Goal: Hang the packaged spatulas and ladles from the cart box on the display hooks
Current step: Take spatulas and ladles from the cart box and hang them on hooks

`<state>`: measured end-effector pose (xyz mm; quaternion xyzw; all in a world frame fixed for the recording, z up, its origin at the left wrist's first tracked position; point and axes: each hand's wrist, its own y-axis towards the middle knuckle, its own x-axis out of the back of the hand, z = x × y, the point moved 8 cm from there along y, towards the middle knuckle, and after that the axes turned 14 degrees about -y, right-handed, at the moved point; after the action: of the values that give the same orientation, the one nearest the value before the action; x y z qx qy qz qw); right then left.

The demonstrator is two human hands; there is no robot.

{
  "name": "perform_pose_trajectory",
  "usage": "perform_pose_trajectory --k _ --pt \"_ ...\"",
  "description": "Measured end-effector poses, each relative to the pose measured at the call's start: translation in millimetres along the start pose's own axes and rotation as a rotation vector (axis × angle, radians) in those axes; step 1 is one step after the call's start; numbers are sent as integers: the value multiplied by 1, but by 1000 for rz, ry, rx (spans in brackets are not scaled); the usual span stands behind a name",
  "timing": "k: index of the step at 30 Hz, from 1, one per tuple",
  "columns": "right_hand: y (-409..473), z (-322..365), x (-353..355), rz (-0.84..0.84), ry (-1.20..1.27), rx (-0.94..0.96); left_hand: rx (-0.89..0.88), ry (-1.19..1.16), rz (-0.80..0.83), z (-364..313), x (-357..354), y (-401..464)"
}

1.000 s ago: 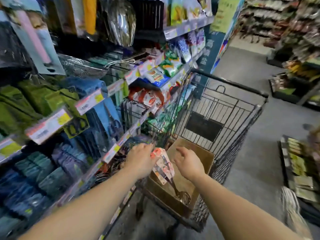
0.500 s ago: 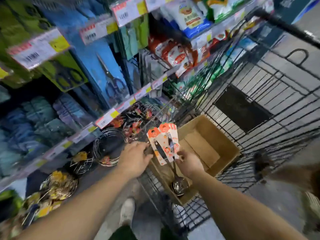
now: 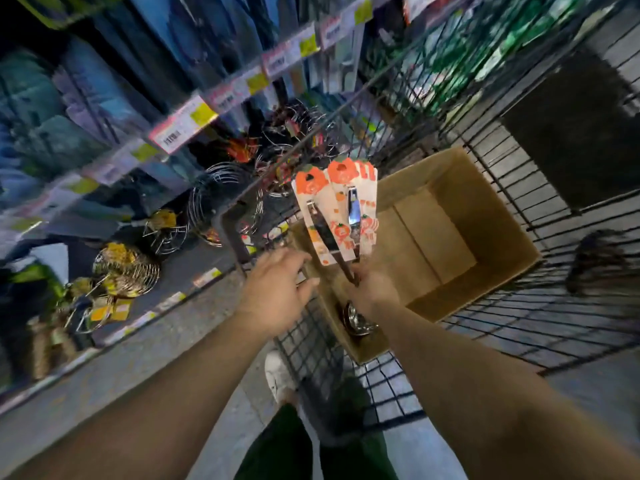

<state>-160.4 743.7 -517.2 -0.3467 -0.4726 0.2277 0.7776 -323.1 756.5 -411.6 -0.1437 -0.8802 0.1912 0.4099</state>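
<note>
— What does the right hand (image 3: 372,289) have?

— Its curled fingers grip the dark handles of a fan of steel ladles on white-and-orange backing cards (image 3: 337,213); the cards stand up just above the fingers, and a shiny bowl (image 3: 356,318) hangs below the wrist.

— And the left hand (image 3: 277,289)?

— Fingers loosely bent, tips just beside the cards' lower edge; whether they touch is unclear.

— Beneath them?

— An open brown cardboard box (image 3: 485,216) inside a black wire shopping cart (image 3: 519,306). Beyond the left fingers, blurred shelves hold round wire baskets (image 3: 221,199) and pink-and-yellow price labels (image 3: 183,124).
</note>
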Motion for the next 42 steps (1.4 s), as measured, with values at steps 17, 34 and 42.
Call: perform_pose_trajectory --k 17,34,42 --pt "-40 31 82 -242 477 159 51 -121 53 -21 -25 -5" --pt "4 -33 0 -80 334 -216 118 -449 -272 7 3 -18" --pt "26 -36 -14 -144 268 -199 116 -413 -332 4 5 -15"
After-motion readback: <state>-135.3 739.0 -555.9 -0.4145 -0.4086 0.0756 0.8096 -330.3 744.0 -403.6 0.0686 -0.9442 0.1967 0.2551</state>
